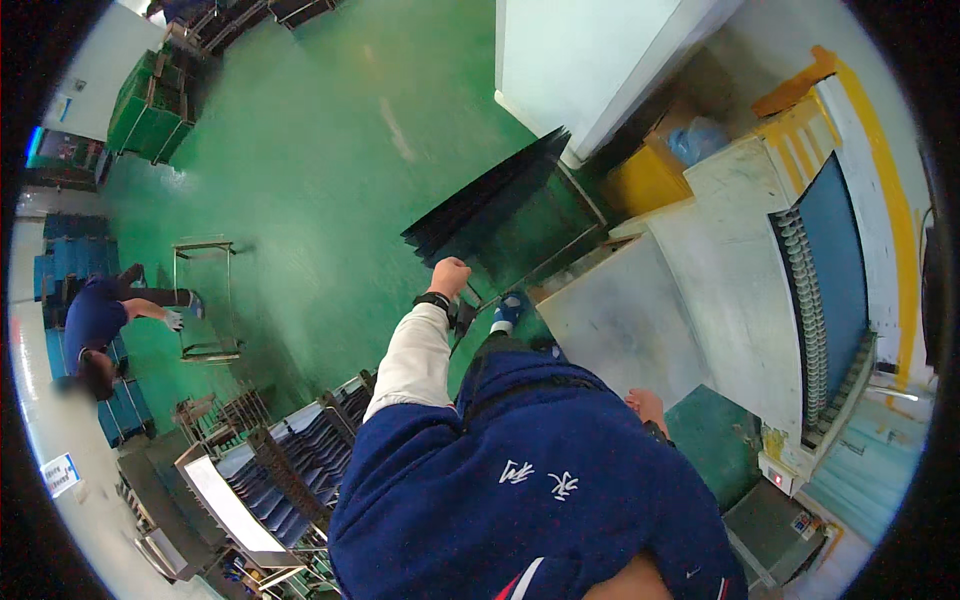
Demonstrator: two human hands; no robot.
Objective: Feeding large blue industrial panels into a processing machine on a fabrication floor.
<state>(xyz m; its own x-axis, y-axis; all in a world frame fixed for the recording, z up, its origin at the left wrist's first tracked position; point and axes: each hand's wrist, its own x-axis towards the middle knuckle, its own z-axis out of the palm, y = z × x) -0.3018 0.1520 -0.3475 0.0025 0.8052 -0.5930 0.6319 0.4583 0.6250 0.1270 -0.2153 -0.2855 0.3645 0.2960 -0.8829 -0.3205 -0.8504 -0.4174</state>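
Note:
My left hand (450, 277), in a white sleeve with a dark wristband, is closed into a fist at the near end of a low cart (583, 198). A thin metal bar runs beside the fist; whether the fingers wrap round it, I cannot tell. On the cart leans a stack of thin black panels (490, 200), just beyond that hand. My right hand (646, 406) hangs low by my right side, partly hidden by my dark blue jacket (530, 440). Its visible fingers are curled, with nothing seen in them. One of my shoes (510, 308) shows beside the cart.
At right stands a pale machine (720, 280) with a row of rollers and a blue sheet (835, 290). Racks of dark panels (285, 480) are at lower left. An empty metal frame cart (205, 300) stands near a bending co-worker (100, 320). A white wall (590, 70) rises ahead.

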